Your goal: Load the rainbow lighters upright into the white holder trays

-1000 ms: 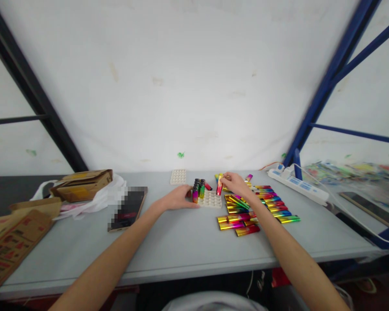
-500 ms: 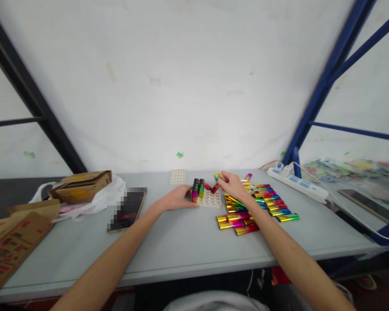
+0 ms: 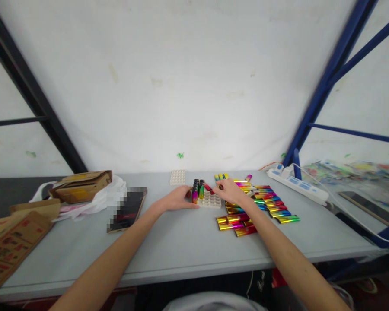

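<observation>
A white tray with rows of holes (image 3: 212, 201) lies on the table between my hands. Several shiny rainbow-coloured lighters (image 3: 195, 196) with dark tops stand upright at its left end. My left hand (image 3: 178, 198) is around that end, thumb along the near edge and fingers behind the lighters, gripping the tray. Over the tray's right back corner, my right hand (image 3: 228, 190) is pinched on a lighter, mostly hidden by the fingers. A red lighter (image 3: 208, 187) lies at the tray's back edge, close to the right fingertips.
Many loose metallic lighters (image 3: 275, 203) lie right of the tray. A second white tray (image 3: 178, 177) sits behind, near the wall. At left are a phone (image 3: 128, 209), cardboard boxes (image 3: 81, 188) and a white bag (image 3: 116, 183). A power strip (image 3: 298, 185) lies at right.
My right hand has tipped and moved slightly down; the red lighter that showed in its fingers is now mostly hidden. My left hand and the tray keep their place.
</observation>
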Demonstrator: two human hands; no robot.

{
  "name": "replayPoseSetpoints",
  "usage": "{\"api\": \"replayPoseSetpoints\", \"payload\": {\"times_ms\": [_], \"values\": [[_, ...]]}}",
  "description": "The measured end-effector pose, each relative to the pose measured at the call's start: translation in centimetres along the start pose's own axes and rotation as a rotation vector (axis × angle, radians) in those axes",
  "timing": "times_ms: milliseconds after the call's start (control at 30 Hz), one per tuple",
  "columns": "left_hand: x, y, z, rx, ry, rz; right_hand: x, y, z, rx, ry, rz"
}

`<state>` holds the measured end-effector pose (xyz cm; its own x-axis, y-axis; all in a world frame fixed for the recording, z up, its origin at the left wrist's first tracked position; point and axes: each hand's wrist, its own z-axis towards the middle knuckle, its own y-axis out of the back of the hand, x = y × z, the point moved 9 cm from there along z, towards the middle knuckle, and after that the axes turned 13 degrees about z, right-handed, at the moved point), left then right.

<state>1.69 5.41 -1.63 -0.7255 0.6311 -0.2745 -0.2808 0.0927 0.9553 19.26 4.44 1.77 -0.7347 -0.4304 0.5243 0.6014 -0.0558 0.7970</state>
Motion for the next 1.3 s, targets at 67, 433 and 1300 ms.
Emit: {"api": "replayPoseSetpoints", "payload": {"times_ms": [67, 433, 1300], "values": [[0.2, -0.1, 0.0, -0.002, 0.002, 0.001, 0.0, -0.3, -0.2, 0.040, -0.029, -0.067], [0.6, -0.4, 0.1, -0.021, 0.005, 0.009, -0.6, -2.2, -1.1, 0.286, -0.131, -0.290], [0.0, -0.1, 0.0, 0.008, 0.009, -0.020, 1.0, -3.0, 0.0, 0.026, -0.072, 1.133]]}}
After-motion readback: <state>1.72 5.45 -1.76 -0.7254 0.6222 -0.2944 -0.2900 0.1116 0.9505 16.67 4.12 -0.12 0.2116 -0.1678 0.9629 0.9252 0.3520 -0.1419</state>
